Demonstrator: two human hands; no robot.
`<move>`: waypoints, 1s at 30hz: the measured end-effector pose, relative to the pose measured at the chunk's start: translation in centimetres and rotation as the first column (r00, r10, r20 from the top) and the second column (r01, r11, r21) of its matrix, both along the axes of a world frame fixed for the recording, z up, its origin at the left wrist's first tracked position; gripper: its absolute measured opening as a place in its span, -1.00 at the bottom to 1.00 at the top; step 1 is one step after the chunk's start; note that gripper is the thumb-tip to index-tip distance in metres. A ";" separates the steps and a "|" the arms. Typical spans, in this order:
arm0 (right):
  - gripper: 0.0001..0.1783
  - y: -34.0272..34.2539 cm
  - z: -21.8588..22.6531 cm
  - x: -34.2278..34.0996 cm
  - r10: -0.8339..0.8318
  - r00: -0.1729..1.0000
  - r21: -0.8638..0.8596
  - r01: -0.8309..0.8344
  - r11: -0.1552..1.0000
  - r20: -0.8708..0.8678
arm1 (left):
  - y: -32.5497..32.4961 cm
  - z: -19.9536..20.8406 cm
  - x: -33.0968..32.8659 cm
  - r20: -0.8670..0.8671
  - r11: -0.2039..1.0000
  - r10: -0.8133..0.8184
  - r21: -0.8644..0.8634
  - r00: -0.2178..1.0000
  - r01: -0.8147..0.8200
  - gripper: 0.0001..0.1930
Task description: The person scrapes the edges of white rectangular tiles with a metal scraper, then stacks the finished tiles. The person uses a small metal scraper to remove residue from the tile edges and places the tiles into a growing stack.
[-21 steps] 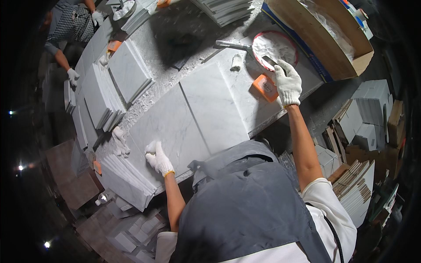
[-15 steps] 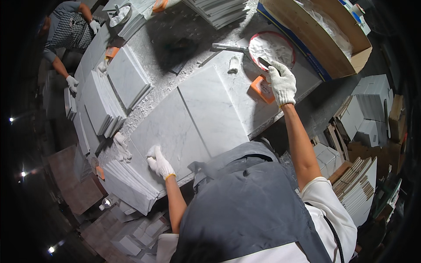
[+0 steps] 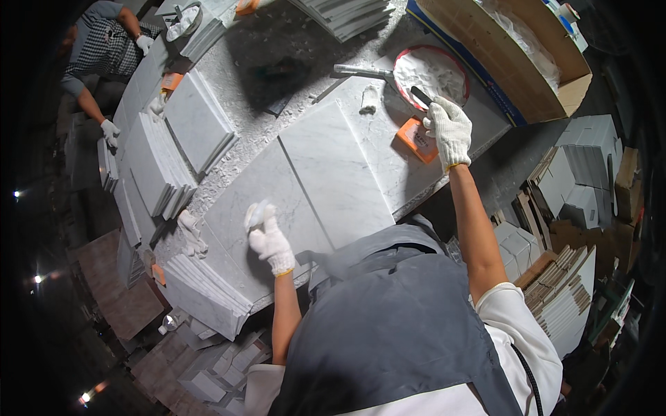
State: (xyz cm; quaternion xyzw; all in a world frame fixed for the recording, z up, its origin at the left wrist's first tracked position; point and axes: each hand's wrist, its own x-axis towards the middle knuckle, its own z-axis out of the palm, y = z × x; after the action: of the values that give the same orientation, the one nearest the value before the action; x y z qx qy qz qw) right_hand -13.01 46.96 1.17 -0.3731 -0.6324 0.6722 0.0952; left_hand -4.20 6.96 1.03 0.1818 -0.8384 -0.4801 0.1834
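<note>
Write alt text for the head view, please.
A gloved right hand holds a dark tool at a red-rimmed bowl of white stuff; the left hand holds a blurred pale item over marbled tiles. Stacked tiles and a co-worker are upper left.

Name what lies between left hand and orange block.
Head view shows two pale marble tiles beyond the left hand, then grey surface up to the orange block.

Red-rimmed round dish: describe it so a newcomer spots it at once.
Find the long, open cardboard box at the picture's upper right. Just left of it, beyond the gloved right hand, lies the dish. Unlike the angular orange box nearer the person, it is round, red-rimmed and holds white material.
</note>
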 end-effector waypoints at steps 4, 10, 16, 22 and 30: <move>-0.64 0.1 1.1 0.3 -0.002 1.000 -0.070 0.003 0.998 0.018 | 5.2 -0.2 -1.6 -0.016 0.955 -0.099 0.279 0.995 0.099 -0.73; -0.57 -3.1 2.2 1.7 0.153 0.988 -0.314 -0.157 0.936 -0.036 | 8.2 -1.9 -3.7 -0.073 0.882 -0.429 0.179 0.900 0.435 -0.77; -0.59 -8.3 1.0 0.8 0.317 0.945 -0.298 -0.280 0.913 0.080 | 7.0 -8.6 -5.1 0.348 0.593 -0.486 -0.543 0.802 0.595 -0.61; -0.65 -10.8 -0.5 -0.9 0.261 0.963 -0.261 -0.236 0.936 0.067 | 6.1 -12.5 -3.8 0.278 0.376 -0.422 -0.812 0.863 0.446 -0.48; -0.65 -11.9 -4.1 -1.1 0.316 0.947 0.073 -0.312 0.947 -0.053 | 6.1 -13.5 -3.7 0.218 0.123 -0.321 -0.955 0.922 0.269 -0.27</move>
State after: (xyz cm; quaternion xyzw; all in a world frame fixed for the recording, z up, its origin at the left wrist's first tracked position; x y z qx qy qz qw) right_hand -14.07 35.09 -2.96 -0.2426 -0.7015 0.6699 0.0189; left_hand -7.89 13.08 -12.46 -0.1549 -0.9635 0.1307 0.1752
